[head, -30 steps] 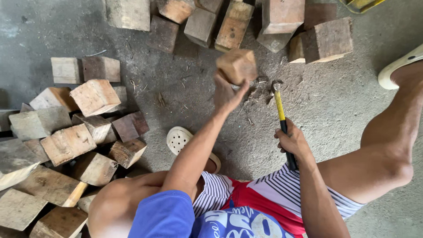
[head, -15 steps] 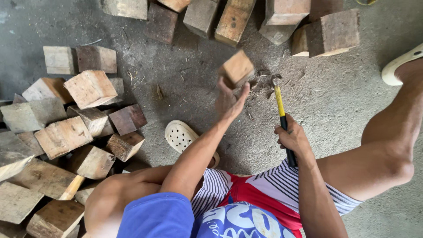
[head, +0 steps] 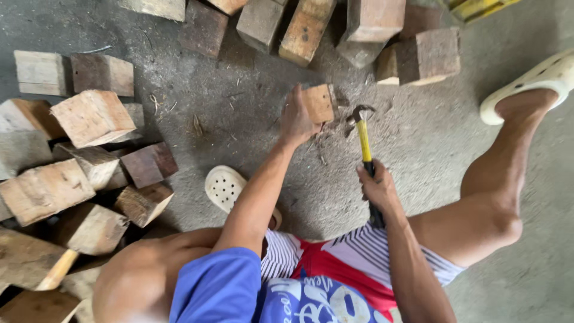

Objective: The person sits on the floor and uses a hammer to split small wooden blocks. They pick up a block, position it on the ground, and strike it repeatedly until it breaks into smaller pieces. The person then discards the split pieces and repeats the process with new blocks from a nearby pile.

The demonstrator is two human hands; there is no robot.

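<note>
While the left hand (head: 297, 121) pinches the small wood block (head: 319, 103) on the concrete floor (head: 251, 113), the right hand (head: 376, 188) grips the hammer (head: 363, 140) — fingers sit close, so a glancing blow could hit them.

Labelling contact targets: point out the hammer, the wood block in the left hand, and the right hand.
hammer (head: 363, 139), head view, on the yellow shaft below the metal head.
wood block (head: 319, 103), head view, on its tan upper face.
right hand (head: 376, 186), head view, on the knuckles wrapped round the black grip.
</note>
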